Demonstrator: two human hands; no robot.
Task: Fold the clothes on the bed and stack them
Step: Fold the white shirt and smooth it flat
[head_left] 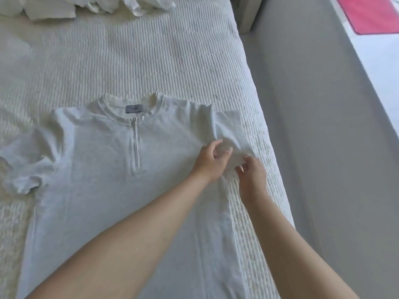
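A white short-sleeved T-shirt with a short zip at the neck [103, 169] lies face up and spread flat on the bed with the white ribbed quilted cover [129, 61], its collar toward twelve o'clock and its hem running off the bottom of the view at six o'clock. Its sleeve at nine o'clock is bunched and wrinkled; a small grey label [134, 108] shows inside the collar. At eleven to twelve o'clock, along the far edge of the bed, a rumpled heap of white clothes [90, 6] waits, well apart from the shirt.

Both bare forearms reach in from six o'clock toward the shirt's sleeve at three o'clock. The left hand [210, 161] has its fingers curled round a fold of that sleeve, grasping it. The right hand [251, 172], just beside it, pinches the sleeve's outer edge between thumb and fingertips.

The sleeve sits near the bed's right edge, which runs diagonally from one o'clock to five o'clock. Beyond it lies grey floor [323, 126], and at one to two o'clock a pink mat [375, 14] on a white surface. Open quilt stretches between shirt and heap.
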